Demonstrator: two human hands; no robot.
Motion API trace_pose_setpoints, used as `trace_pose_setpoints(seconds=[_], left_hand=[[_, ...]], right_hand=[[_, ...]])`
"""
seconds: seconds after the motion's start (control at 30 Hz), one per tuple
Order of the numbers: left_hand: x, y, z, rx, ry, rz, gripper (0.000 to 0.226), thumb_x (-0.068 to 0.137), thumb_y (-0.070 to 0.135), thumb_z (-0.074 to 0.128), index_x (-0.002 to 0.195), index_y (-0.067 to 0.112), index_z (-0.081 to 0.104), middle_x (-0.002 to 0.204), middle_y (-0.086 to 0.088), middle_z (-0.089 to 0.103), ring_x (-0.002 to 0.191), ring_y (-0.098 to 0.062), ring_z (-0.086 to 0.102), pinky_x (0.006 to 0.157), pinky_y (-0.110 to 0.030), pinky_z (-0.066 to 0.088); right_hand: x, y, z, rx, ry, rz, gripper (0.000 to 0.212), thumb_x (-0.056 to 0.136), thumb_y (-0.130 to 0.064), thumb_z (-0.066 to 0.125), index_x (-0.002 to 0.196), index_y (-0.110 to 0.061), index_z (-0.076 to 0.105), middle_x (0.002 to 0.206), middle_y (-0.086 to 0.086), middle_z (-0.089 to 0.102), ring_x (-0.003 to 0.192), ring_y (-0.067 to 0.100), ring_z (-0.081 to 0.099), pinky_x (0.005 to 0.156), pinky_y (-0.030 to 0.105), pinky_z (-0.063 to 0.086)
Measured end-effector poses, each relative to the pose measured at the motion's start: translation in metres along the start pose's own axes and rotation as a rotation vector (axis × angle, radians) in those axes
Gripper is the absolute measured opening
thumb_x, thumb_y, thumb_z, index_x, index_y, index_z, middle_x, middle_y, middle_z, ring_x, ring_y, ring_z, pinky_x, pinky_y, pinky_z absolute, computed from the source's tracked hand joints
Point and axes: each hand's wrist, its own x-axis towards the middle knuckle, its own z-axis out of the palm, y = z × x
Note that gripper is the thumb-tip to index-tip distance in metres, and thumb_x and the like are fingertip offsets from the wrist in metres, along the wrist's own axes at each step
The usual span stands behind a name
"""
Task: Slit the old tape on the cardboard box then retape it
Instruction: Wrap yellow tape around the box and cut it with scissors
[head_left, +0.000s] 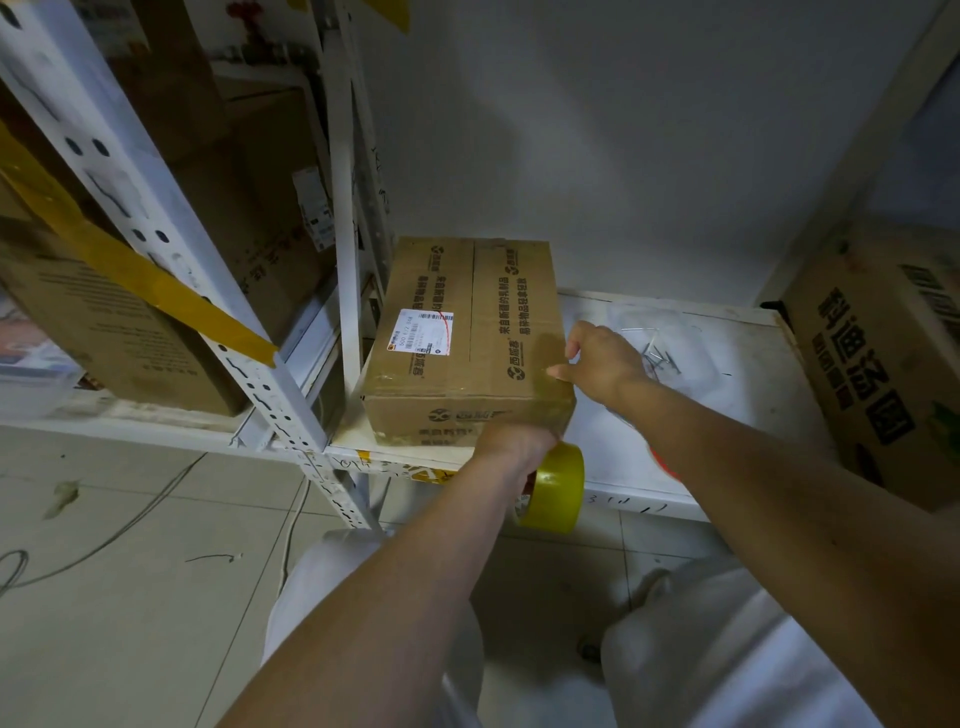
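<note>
we're mid-retape: right hand (602, 364) presses tape onto the box (467, 338) corner, left hand (511, 447) grips the roll (556, 488) below it

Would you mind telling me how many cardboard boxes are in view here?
4. One box sits on the shelf under both hands, one stands at far right, and two fill the left rack: a front one and a rear one. More may be hidden behind.
</note>
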Motion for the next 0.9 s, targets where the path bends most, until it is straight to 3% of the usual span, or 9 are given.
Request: trace_pose_setpoints(seconds=[0.07,0.27,0.43,0.5,0.57,0.67,0.73,0.83,0.9], left_hand=[[0.0,0.0,0.001,-0.004,0.011,0.005,0.015,0.097,0.022,0.05,0.082,0.022,0.05,0.109,-0.007,0.064,0.108,-0.024,0.059,0.103,-0.041,0.046],[0.002,-0.001,0.002,-0.033,0.042,-0.016,0.007,0.091,0.023,0.058,0.086,0.019,0.056,0.111,-0.012,0.067,0.107,-0.03,0.062,0.098,-0.044,0.05],[0.003,-0.003,0.0,-0.051,0.049,-0.007,0.009,0.088,0.023,0.061,0.082,0.021,0.055,0.108,-0.012,0.067,0.104,-0.029,0.062,0.096,-0.044,0.05],[0.003,-0.003,0.001,-0.04,0.039,-0.005,0.009,0.087,0.023,0.061,0.081,0.021,0.054,0.109,-0.012,0.066,0.104,-0.028,0.062,0.096,-0.045,0.05],[0.003,-0.003,0.001,-0.043,0.036,-0.001,0.01,0.086,0.023,0.063,0.081,0.021,0.054,0.109,-0.012,0.067,0.104,-0.028,0.062,0.097,-0.044,0.05],[0.003,-0.003,0.0,-0.063,0.042,-0.007,0.015,0.085,0.024,0.066,0.079,0.02,0.053,0.109,-0.012,0.066,0.104,-0.029,0.062,0.096,-0.045,0.05],[0.003,-0.004,-0.002,-0.08,0.052,0.001,0.019,0.086,0.023,0.065,0.075,0.019,0.051,0.108,-0.012,0.066,0.105,-0.03,0.062,0.098,-0.045,0.049],[0.004,-0.005,-0.004,-0.085,0.046,0.006,0.019,0.086,0.021,0.065,0.074,0.019,0.05,0.103,-0.011,0.065,0.099,-0.028,0.062,0.096,-0.044,0.051],[0.002,-0.006,-0.003,-0.074,0.042,0.008,0.012,0.084,0.021,0.066,0.08,0.018,0.055,0.106,-0.011,0.066,0.101,-0.028,0.063,0.095,-0.044,0.051]], right_hand=[[0.002,-0.006,0.007,0.004,-0.039,0.051,0.028,0.085,-0.042,0.067,0.088,-0.019,0.05,0.093,0.001,0.058,0.089,0.021,0.056,0.072,0.031,0.041],[0.009,-0.009,0.017,0.1,-0.119,0.161,0.052,0.083,-0.058,0.061,0.108,-0.013,0.053,0.099,0.002,0.054,0.098,0.023,0.056,0.076,0.032,0.043],[0.012,0.006,0.015,0.292,-0.148,0.105,0.029,0.089,-0.039,0.062,0.077,-0.019,0.045,0.091,0.004,0.056,0.089,0.023,0.055,0.076,0.034,0.046],[0.011,0.013,0.011,0.384,-0.161,0.089,0.023,0.09,-0.029,0.063,0.078,-0.017,0.047,0.089,0.003,0.056,0.083,0.021,0.056,0.064,0.027,0.048],[0.009,0.016,0.007,0.339,-0.172,0.051,0.016,0.092,-0.024,0.059,0.083,-0.017,0.049,0.09,0.004,0.057,0.074,0.017,0.057,0.055,0.021,0.041],[0.008,0.019,0.005,0.283,-0.162,0.035,0.002,0.094,-0.016,0.054,0.094,-0.016,0.056,0.094,0.006,0.061,0.072,0.014,0.061,0.058,0.021,0.045],[0.006,0.021,0.004,0.206,-0.076,-0.023,0.01,0.093,-0.009,0.053,0.094,-0.016,0.06,0.095,0.006,0.063,0.08,0.018,0.062,0.068,0.024,0.049],[-0.003,0.014,0.0,0.061,0.093,-0.261,0.01,0.088,-0.011,0.061,0.086,-0.018,0.068,0.091,0.0,0.063,0.084,0.016,0.056,0.073,0.025,0.041],[-0.009,0.005,-0.002,0.0,0.013,-0.396,0.005,0.086,-0.016,0.065,0.082,-0.019,0.068,0.088,-0.003,0.061,0.083,0.014,0.055,0.075,0.026,0.044]])
